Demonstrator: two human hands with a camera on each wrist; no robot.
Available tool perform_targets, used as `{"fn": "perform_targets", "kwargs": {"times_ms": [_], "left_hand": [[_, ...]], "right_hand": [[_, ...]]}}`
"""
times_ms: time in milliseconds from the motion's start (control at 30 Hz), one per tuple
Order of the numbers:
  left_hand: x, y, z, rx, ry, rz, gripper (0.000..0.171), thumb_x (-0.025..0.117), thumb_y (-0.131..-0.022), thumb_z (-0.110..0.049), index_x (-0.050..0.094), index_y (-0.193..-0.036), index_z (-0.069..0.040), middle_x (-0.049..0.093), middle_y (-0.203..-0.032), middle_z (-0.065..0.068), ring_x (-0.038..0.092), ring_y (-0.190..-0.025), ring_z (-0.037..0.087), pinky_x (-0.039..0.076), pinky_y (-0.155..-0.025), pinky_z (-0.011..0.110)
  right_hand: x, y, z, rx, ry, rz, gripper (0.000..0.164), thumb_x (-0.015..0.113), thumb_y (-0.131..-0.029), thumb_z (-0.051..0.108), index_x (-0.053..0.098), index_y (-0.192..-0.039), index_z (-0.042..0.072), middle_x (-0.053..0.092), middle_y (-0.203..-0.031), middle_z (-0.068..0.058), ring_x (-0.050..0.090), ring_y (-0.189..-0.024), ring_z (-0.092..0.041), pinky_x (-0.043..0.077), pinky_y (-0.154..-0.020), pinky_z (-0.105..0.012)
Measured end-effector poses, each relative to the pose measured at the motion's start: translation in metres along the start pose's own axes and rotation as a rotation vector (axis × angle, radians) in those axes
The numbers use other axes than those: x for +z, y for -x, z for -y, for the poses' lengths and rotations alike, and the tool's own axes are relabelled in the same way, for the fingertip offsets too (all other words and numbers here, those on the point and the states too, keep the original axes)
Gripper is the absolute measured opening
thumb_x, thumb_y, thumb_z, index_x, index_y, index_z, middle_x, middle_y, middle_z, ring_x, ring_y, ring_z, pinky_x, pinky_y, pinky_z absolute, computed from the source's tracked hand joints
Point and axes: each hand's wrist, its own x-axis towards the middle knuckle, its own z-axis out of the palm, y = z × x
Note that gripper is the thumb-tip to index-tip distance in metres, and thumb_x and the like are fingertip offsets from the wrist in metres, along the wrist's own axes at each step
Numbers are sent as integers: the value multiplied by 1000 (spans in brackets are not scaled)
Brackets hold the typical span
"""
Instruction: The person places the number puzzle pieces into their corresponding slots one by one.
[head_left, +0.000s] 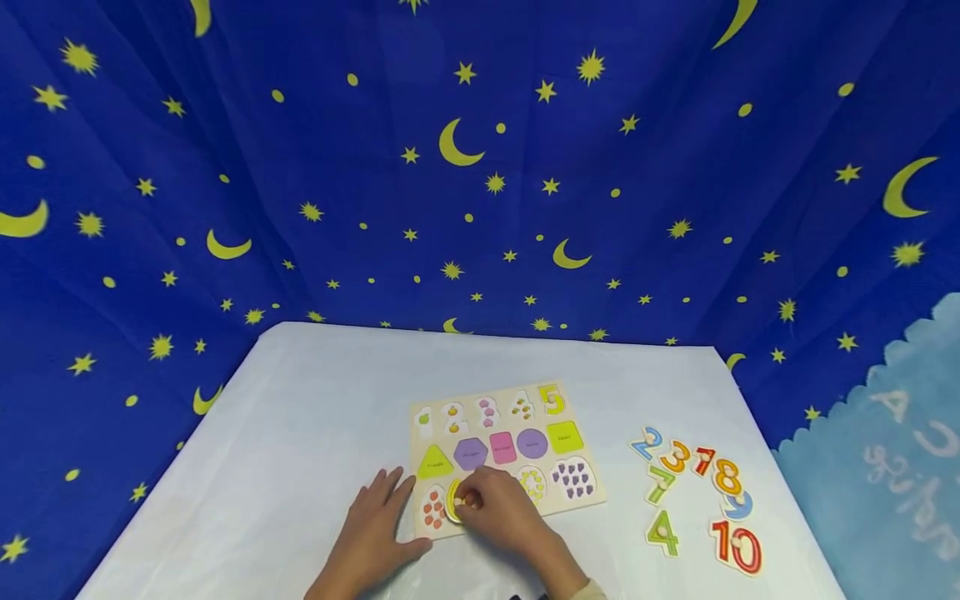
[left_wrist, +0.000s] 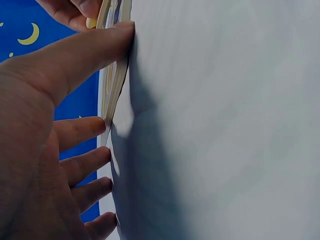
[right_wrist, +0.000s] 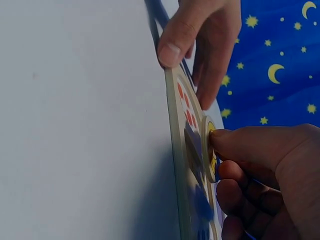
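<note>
A light wooden puzzle board [head_left: 447,440] lies on the table, with fruit-printed number recesses, coloured shapes and a yellow 5 [head_left: 552,399] in its top right. My right hand [head_left: 504,510] pinches a yellow puzzle piece [right_wrist: 205,150] by its knob, over the board's lower row. In the right wrist view the piece stands tilted, partly above a recess beside the red fruit pictures [right_wrist: 188,107]; fingers hide its full shape in the head view. My left hand [head_left: 375,525] lies spread at the board's left edge, its thumb [left_wrist: 112,42] touching the near corner.
Several knobbed number pieces lie loosely to the right of the board, among them a blue 2 [head_left: 647,443], a green 4 [head_left: 662,533] and a red 10 [head_left: 737,547]. Behind the white table [head_left: 300,417] hangs a blue star-and-moon cloth [head_left: 390,183].
</note>
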Motion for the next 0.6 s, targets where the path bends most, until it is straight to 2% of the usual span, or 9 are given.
{"fn": "perform_targets", "kwargs": {"times_ms": [300,467,600], "left_hand": [[3,-3,-1,-4,-11,30,95,75,-67,-64,50,-139,-8,39,-146,17,24,-138,41,19,-109,58],[0,0,0,2,-18,8,94,75,-67,-63,51,-138,-6,40,-146,18,25,-138,42,19,-108,59],[-1,1,-2,13,-8,3,93,75,-68,-61,51,-138,-5,40,-145,18,25,-138,42,19,-108,59]], "right_hand": [[7,-3,6,-49,47,-17,8,75,-76,24,72,-83,21,49,-72,16,44,-62,1,39,-60,-19],[13,-8,12,-107,97,-10,10,76,-76,25,73,-84,20,46,-70,16,42,-61,1,36,-57,-18],[16,-11,14,-108,106,5,12,77,-76,25,73,-84,18,45,-70,16,41,-61,1,36,-57,-17]]}}
